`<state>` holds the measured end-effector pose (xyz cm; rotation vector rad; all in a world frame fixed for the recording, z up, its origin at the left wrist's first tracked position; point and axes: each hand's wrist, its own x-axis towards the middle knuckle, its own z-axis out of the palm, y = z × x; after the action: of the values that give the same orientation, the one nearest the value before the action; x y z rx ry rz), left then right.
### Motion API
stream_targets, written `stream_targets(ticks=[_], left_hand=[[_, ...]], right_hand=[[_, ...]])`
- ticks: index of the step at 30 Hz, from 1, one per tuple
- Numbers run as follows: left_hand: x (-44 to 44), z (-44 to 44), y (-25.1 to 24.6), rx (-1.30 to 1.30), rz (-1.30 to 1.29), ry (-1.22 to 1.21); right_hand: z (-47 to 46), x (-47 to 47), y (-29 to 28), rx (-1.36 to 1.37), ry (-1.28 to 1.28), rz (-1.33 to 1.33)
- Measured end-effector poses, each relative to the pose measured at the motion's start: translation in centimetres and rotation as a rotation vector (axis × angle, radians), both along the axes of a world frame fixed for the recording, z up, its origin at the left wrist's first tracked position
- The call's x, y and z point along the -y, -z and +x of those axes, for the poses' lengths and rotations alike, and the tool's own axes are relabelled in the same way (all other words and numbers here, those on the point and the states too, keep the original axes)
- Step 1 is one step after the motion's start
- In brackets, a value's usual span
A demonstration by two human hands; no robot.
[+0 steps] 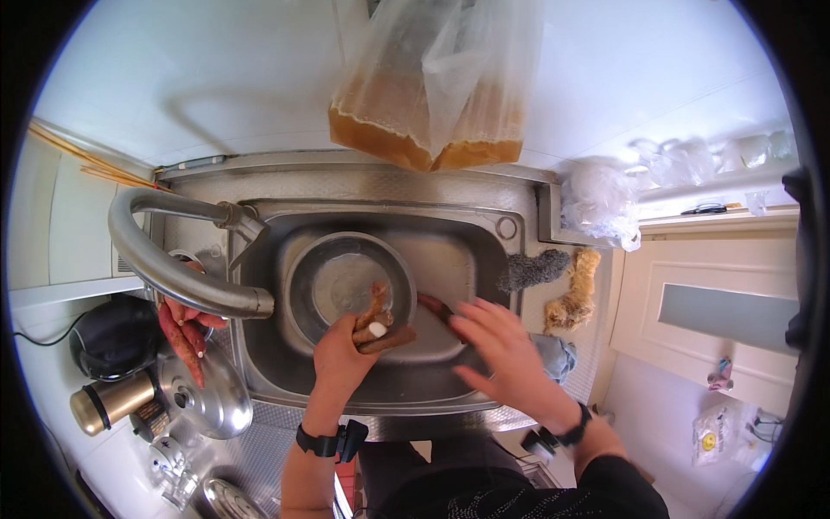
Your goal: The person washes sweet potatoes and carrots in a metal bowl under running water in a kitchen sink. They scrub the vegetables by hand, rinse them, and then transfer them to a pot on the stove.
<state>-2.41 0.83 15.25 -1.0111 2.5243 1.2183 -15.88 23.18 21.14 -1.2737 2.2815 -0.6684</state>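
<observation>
My left hand (343,357) is closed around several brown root pieces (387,340), one with a white cut end, over the front right part of a round metal basin (350,279). The basin sits in the left part of a stainless steel sink (454,383). My right hand (499,357), slightly blurred, hovers over the sink's right side with its fingers apart. Close to its fingertips, a dark reddish root (436,306) lies in the sink, to the right of the basin; its lower end is partly hidden by the hand.
A curved faucet (168,272) reaches over the sink's left edge. Beside it are red sweet potatoes (185,334) and a metal lid (224,402). Grey (535,269) and tan (574,292) scrubbers and a blue cloth (556,357) lie at right. A plastic bag of brown liquid (428,123) hangs behind.
</observation>
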Motion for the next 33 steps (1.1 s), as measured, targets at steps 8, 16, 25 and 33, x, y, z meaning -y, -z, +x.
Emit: stream_targets(ticks=[8,16,25,33], left_hand=[[-0.8,1.7,1.2,-0.129,0.141,-0.101],[-3.0,0.8,1.1,-0.31,0.917,-0.123],[-8.7,-1.3,-0.4,-0.063,1.17,0.191],[-8.3,-1.1,0.1,-0.341,0.954,-0.261]], right_hand=[[4.9,-14.4,5.3,-0.35,0.338,0.199],[4.2,-11.0,4.7,0.908,0.972,-0.177],[6.8,-1.9,6.4,1.488,0.955,-0.553],[6.7,-6.4,2.5,0.832,0.87,-0.233]])
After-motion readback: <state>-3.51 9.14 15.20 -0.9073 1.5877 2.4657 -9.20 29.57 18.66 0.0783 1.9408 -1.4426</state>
